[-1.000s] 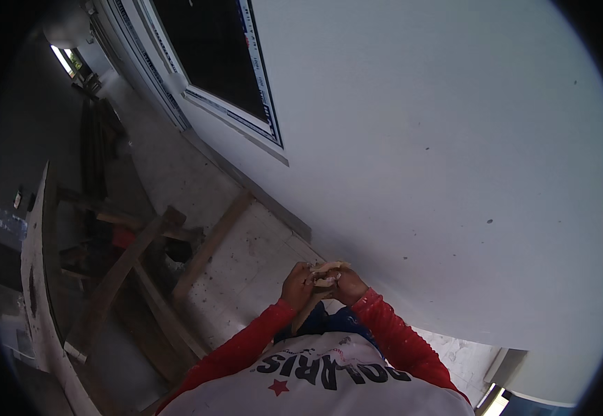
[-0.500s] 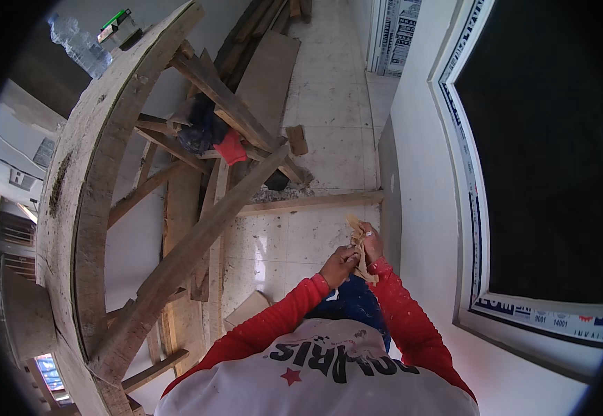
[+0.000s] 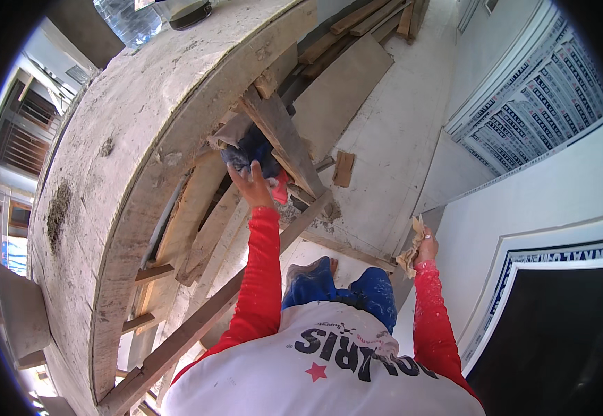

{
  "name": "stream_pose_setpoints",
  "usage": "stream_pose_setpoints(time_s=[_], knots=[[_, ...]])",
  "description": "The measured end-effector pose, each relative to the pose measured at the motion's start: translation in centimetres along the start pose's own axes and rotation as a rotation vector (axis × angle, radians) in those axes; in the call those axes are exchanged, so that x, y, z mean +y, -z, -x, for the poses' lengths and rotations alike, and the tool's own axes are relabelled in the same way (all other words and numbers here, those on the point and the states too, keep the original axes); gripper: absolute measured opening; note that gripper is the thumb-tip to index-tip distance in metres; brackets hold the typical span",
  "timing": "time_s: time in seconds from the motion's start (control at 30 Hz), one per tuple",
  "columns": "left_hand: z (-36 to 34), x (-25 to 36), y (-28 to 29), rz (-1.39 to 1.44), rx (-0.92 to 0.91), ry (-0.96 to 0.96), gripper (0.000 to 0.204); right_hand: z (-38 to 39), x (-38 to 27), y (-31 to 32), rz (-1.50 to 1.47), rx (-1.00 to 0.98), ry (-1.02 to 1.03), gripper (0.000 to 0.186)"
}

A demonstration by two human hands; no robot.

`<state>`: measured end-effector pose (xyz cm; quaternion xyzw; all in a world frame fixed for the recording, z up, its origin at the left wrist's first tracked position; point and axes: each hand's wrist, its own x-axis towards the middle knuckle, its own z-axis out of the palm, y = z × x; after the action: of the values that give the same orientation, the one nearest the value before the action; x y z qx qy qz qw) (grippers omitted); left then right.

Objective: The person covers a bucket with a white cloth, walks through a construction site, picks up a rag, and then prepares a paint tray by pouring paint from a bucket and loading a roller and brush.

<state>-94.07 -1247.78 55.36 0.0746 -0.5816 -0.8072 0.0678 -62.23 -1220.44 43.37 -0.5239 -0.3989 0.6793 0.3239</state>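
Observation:
My left hand (image 3: 251, 186) reaches forward under the raised platform, its fingers spread. The fingertips are at a dark blue bundle of cloth or bag (image 3: 256, 147), and I cannot tell whether they press on it. A red cloth (image 3: 280, 188) hangs just beside that hand, below the bundle. Off to the right, near the white wall, my right hand (image 3: 426, 247) is closed around a crumpled tan sheet (image 3: 410, 255), which looks like paper and sticks out beyond the fingers.
A curved, dusty platform (image 3: 142, 104) fills the left side, carrying a clear plastic bottle (image 3: 129, 21). A slanting wooden brace (image 3: 211, 305) crosses below my left arm. Boards (image 3: 346, 87) lie ahead along the tiled floor (image 3: 378, 187). A dark-paned window (image 3: 558, 333) is at right.
My hands were together on the tan sheet. The left has let go and moved forward left to the dark bundle; the right keeps the sheet, farther right. My view has turned and moved nearer the platform.

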Motion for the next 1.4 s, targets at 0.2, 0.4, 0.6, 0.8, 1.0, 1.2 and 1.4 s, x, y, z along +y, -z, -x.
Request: stream_pose_setpoints(time_s=[0.2,0.4,0.6,0.8,1.0,1.2,1.4], knots=[[-10.2,-0.5,1.3,0.422,-0.107,0.463,0.034,-8.4,-3.5,-2.8,-0.009,-0.054,-0.116,0.036],[-9.0,11.7,5.5,0.300,-0.138,0.019,0.027,-20.9,-1.0,-6.2,-0.041,-0.150,-0.434,0.036],[4.1,12.3,-3.5,0.308,0.509,-0.082,0.045,-39.5,-3.1,-9.6,0.197,-0.265,-0.484,0.035],[10.1,4.8,-23.7,-0.409,0.652,-0.334,0.031,-54.6,-11.7,-14.7,0.181,-0.540,-0.568,0.057],[7.9,-2.9,-39.2,-0.995,0.051,-0.134,0.020,-55.3,-20.7,-29.8,0.773,-1.020,-0.277,0.072],[0.2,-7.7,-55.5,-0.605,-0.558,-0.176,0.021,-47.2,-22.4,-37.1,0.428,-1.809,-0.054,0.062],[-11.0,-14.6,-70.8,-0.068,-0.593,0.084,0.020,-57.3,-26.1,-40.7,0.221,-1.632,-0.145,0.052]])
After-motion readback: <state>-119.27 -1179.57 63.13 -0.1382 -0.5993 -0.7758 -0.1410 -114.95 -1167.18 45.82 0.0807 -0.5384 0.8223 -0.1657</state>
